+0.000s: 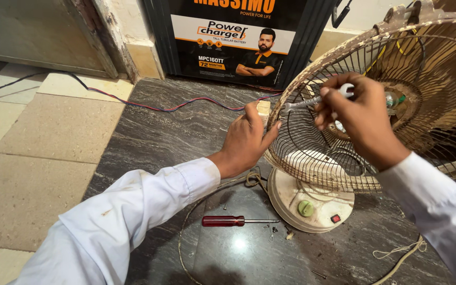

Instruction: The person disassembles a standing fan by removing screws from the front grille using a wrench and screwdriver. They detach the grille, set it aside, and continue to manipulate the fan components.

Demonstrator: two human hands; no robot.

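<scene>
An old cream table fan stands on a dark stone slab, its wire guard [397, 53] rusty and its round base [312, 208] carrying a green knob and a red switch. My left hand [246, 140] holds the guard's left rim, thumb against the wires, with a small pale block [263, 108] at its fingertips. My right hand [362, 119] is in front of the fan's hub, closed on a small metal spanner [304, 103] that points left toward the rim. Both arms wear white sleeves.
A red-handled screwdriver [236, 220] lies on the slab in front of the fan base, with small screws beside it. A large black battery box [236, 39] stands against the wall behind. Red and blue wires [149, 105] run across the floor. A loose cord [402, 253] lies at right.
</scene>
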